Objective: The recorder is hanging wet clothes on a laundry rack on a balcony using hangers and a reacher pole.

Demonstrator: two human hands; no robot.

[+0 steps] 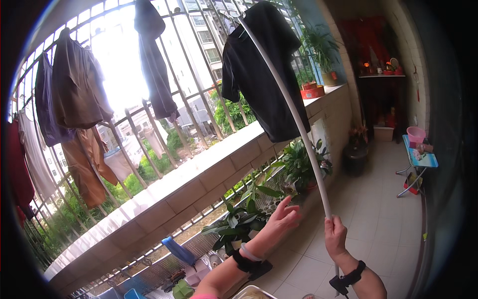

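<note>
My right hand [335,236] is closed around the lower part of a long white pole [289,101]. The pole rises up and to the left, and its top reaches the clothes hanger [234,17] that carries a black short-sleeved shirt [267,74]. Whether the tip is hooked on the hanger is too small to tell. My left hand [281,221] is in the air left of the pole, fingers apart, holding nothing. Both wrists wear black straps.
Several garments, including brown shorts [80,86] and orange trousers [84,168], hang by the barred window [186,74]. Below the ledge [186,183] stand potted plants [239,220] and shoes [196,273]. A small folding table [424,159] bearing a pink basin [415,134] is at the right.
</note>
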